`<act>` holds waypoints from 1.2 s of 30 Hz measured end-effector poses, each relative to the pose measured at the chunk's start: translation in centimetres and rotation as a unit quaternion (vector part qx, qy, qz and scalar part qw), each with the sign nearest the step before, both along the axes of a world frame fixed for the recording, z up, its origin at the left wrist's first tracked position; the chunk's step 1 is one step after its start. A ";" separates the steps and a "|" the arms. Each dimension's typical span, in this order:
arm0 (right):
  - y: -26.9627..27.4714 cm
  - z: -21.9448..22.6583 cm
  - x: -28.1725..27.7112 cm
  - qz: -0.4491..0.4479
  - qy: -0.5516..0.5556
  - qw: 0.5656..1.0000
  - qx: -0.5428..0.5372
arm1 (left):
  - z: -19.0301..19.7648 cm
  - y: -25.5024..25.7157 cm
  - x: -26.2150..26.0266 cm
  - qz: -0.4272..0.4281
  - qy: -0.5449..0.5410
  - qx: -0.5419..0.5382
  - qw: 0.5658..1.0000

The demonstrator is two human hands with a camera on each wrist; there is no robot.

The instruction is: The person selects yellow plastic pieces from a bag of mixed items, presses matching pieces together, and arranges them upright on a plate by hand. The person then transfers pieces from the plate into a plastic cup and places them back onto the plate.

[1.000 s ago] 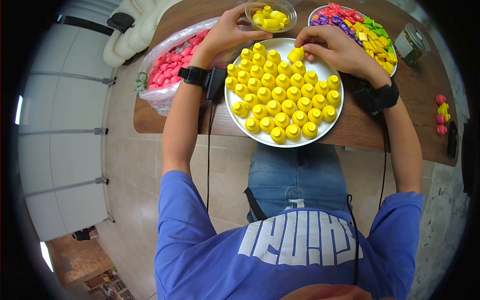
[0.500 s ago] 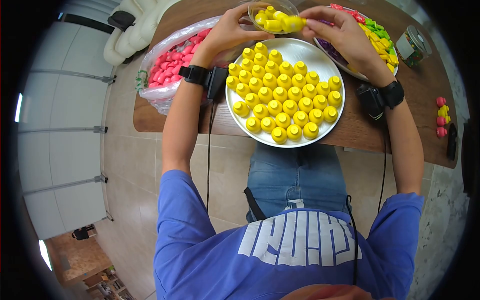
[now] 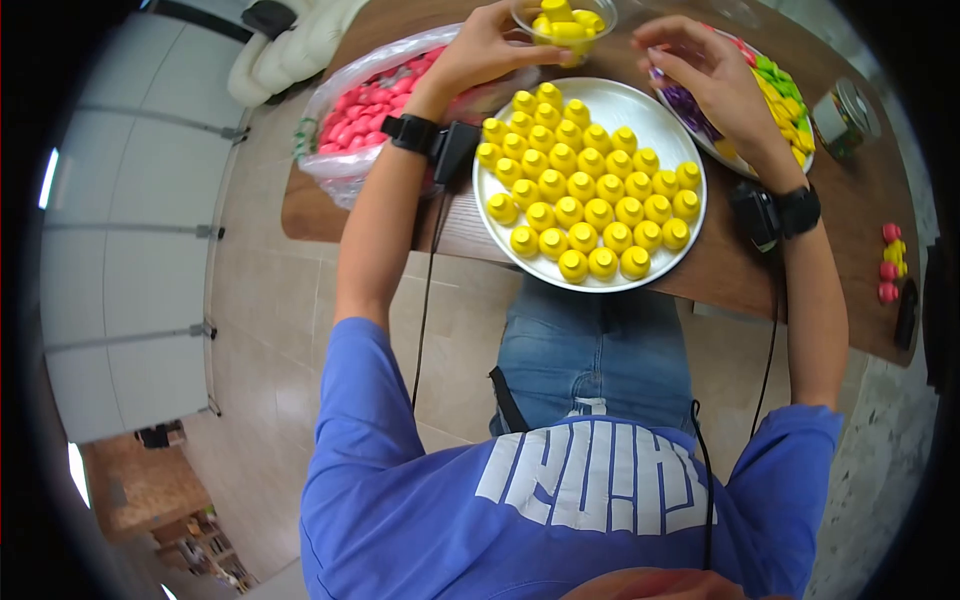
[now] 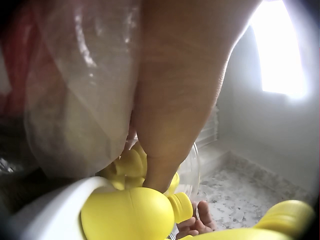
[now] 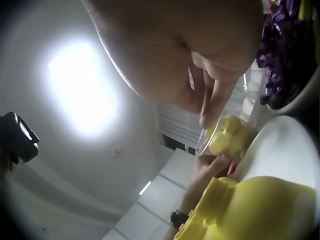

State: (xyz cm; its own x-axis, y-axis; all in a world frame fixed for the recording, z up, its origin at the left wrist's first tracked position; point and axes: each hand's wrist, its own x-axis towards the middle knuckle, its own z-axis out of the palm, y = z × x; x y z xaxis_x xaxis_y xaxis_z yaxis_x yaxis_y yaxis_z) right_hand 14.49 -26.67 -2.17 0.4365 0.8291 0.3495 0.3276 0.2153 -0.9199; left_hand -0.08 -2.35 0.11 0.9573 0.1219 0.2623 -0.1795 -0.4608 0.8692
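Observation:
In the head view my left hand [image 3: 492,55] grips a clear plastic bowl [image 3: 612,22] at the table's far side, its thumb along the near edge. Several small yellow bottles [image 3: 568,30] lie jumbled inside. To the right of the bowl hovers my right hand [image 3: 705,85], slightly blurred, with loosely bent fingers and nothing between them. In the right wrist view, its fingers [image 5: 212,102] hang over the bowl's rim. A round white plate [image 3: 660,115] below both hands bears many more yellow bottles [image 3: 582,187], standing upright in rows, with a bare patch at its upper right.
Pink pieces [image 3: 375,105] fill a clear plastic bag [image 3: 318,125] on the left. A second plate [image 3: 740,165] with purple, yellow, green and red wrapped pieces [image 3: 785,100] stands behind my right hand. Farther right are a lidded jar [image 3: 843,118] and a short row of pink and yellow pieces [image 3: 890,262].
My right hand has carried a yellow bottle from the plate to the bowl and let it go, then drawn back right. The head view has shifted slightly.

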 end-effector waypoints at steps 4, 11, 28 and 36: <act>-0.6 0.7 -0.7 0.009 -0.069 0.996 -0.048 | 2.7 2.6 -0.5 0.025 -0.009 0.010 1.000; -0.7 0.2 -1.3 0.057 -0.095 0.990 -0.092 | 6.8 5.9 -4.1 0.036 0.029 0.091 0.995; -0.5 -0.9 -0.9 0.029 -0.197 0.979 -0.037 | 4.5 7.0 -15.3 0.301 0.106 0.588 0.743; -0.5 -1.3 -0.8 0.020 -0.184 0.983 0.008 | 6.1 5.2 -13.0 0.324 0.014 0.717 0.617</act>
State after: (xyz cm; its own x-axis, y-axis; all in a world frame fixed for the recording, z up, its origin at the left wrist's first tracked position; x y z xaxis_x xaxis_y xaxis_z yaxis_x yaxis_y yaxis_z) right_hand 13.68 -27.13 -3.47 0.2456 0.8355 0.4916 0.6286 0.2487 -0.7369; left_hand -13.06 2.86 6.17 0.8355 0.1434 0.5305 0.4527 -0.7267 -0.5166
